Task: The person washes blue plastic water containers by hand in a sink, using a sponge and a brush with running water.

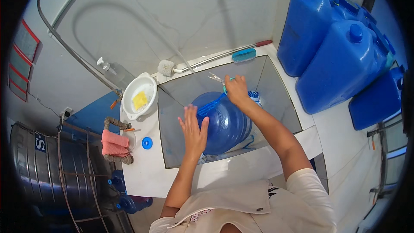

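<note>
A large translucent blue water jug (223, 132) lies in the grey sink basin (284, 103) before me. My right hand (237, 91) grips a pair of scissors (217, 78) with green handles above the jug, blades pointing left. A blue plastic strip or netting (212, 106) runs across the jug's upper side towards that hand; whether the fingers also hold it cannot be made out. My left hand (193, 132) is spread at the jug's left side, fingers apart and holding nothing. Whether it touches the jug is unclear. A blue-and-white wrapped part (254, 96) shows beyond my right wrist.
Left of the basin are a white plastic bowl (126, 98) with a yellow sponge (140, 100), a pump bottle (111, 71), a blue cap (147, 143) and a pink cloth (114, 143). Behind it lie a long-handled brush (223, 55) and a teal scrub brush (244, 55). Blue jerrycans (336, 68) stand right.
</note>
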